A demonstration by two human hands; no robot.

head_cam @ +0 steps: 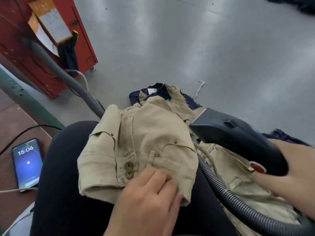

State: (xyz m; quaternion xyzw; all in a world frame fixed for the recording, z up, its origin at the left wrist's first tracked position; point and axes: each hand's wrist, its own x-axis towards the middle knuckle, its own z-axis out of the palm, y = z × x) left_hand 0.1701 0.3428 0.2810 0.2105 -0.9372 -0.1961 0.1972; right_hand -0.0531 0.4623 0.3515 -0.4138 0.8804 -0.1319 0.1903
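Spread across the lap [64, 167], waistband toward the body: beige trousers [153, 133], with two brass buttons [129, 169] beside the fly and small rivets at the pocket corners. Far end draped off the knees onto the floor [187, 40], over a navy cloth [134, 97] with a white label. More beige cloth to the right, under the hose; same garment or a second one, impossible to tell.

Left hand [150, 196] flat on the waistband just right of the buttons, fingers relaxed and slightly bent, pressing the cloth, gripping nothing; fingertips blurred. Right hand [289, 176] wrapped round the handle of the steamer head [238, 138], thumb next to its red button [258, 167]; wrist cut off by the right edge of the view. Steamer head dark blue-grey, wide nozzle end just beside the right side of the trousers; touching the cloth or hovering, not clear.

Grey ribbed hose [226, 193] from under the right hand, over the right thigh, out at the lower right corner. Another stretch hidden behind the trousers, then rising toward the upper left, blurred at the top.

At the left, a reddish-brown bench [10, 126] with a green rail along its far edge. Phone [27, 163] at the bench edge nearest the lap, screen lit, 15:06, cables beside it. Beyond, a red cabinet [15, 53] with papers [52, 24] hung on it, writing too blurred to read. Floor grey and glossy, a white scrap [200, 87] past the trousers, a dark cloth [298, 4] cut off at the top right corner.
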